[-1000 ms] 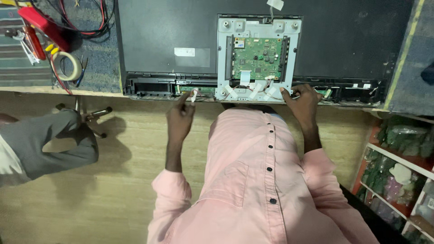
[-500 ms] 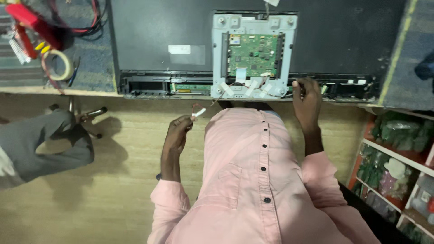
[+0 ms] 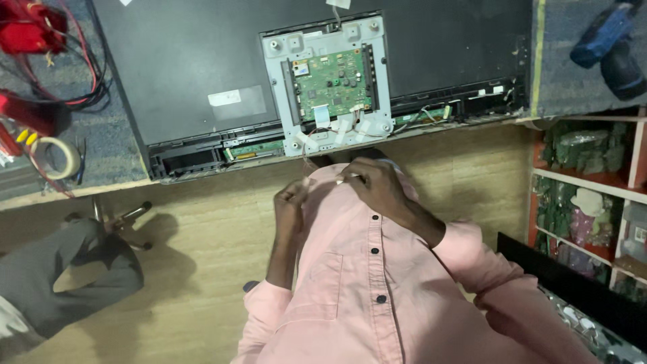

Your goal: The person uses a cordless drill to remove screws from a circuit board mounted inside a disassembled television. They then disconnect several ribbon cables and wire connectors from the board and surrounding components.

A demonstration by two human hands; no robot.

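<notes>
Both hands are drawn in close against the chest of the pink shirt, at the centre of the frame, just below the near edge of the tabletop. The left hand is curled, its fingers pinched narrow on one end of a small pale strip, which looks like a short flat ribbon cable or a bit of tape; the right hand has its fingers closed on the other end, so the strip spans between them. It is too small to name with certainty. Such a piece looks very light, thin and limp, and it would crease or tear if bent sharply, so holding it by the ends, flat between fingertips, seems the safest grip. Above the hands, in the upper middle, lies the opened back of a flat-panel television with a grey metal bracket carrying a green circuit board; white ribbon cables hang at its lower edge. A roll of tape and red leads sit at the upper left, a blue power tool at the upper right.
</notes>
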